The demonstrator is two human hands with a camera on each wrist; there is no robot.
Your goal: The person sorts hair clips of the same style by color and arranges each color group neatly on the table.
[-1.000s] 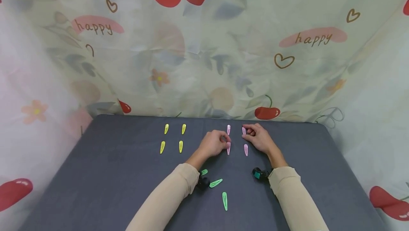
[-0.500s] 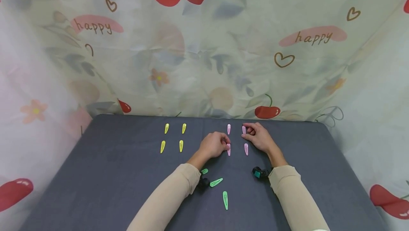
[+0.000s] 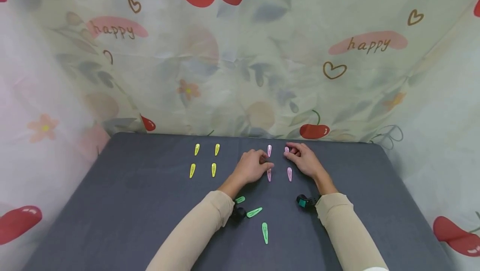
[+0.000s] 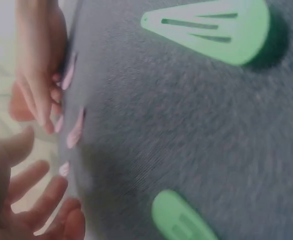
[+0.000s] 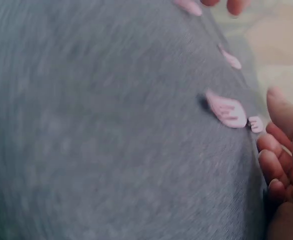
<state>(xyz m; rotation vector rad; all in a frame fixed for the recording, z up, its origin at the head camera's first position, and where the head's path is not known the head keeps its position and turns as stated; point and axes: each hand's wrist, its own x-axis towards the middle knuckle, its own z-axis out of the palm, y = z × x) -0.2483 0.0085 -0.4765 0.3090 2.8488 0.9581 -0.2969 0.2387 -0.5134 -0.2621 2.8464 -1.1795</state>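
Note:
My left hand (image 3: 252, 166) is over the near-left pink snap hair clip (image 3: 269, 175), partly covering it. Its thumb stands apart from its fingers, which hold nothing in the left wrist view. My right hand (image 3: 305, 160) is at the far-right pink clip (image 3: 286, 150), thumb and forefinger on either side of it. In the right wrist view that clip (image 5: 255, 124) lies just past the parted thumb and fingers. Two more pink clips lie nearby, the far-left one (image 3: 269, 150) and the near-right one (image 3: 289, 174). Together the pink clips form two rows.
Several yellow clips (image 3: 213, 170) lie in two rows at the left on the dark grey table cloth (image 3: 131, 204). Three green clips lie nearer: one (image 3: 240, 199) by the left wrist, one slanted (image 3: 254, 212), one in front (image 3: 265, 233). A printed curtain (image 3: 232, 75) hangs behind.
The left thumb and fingers have parted and come off the near-left pink clip, which stays on the cloth. My right hand has hardly moved.

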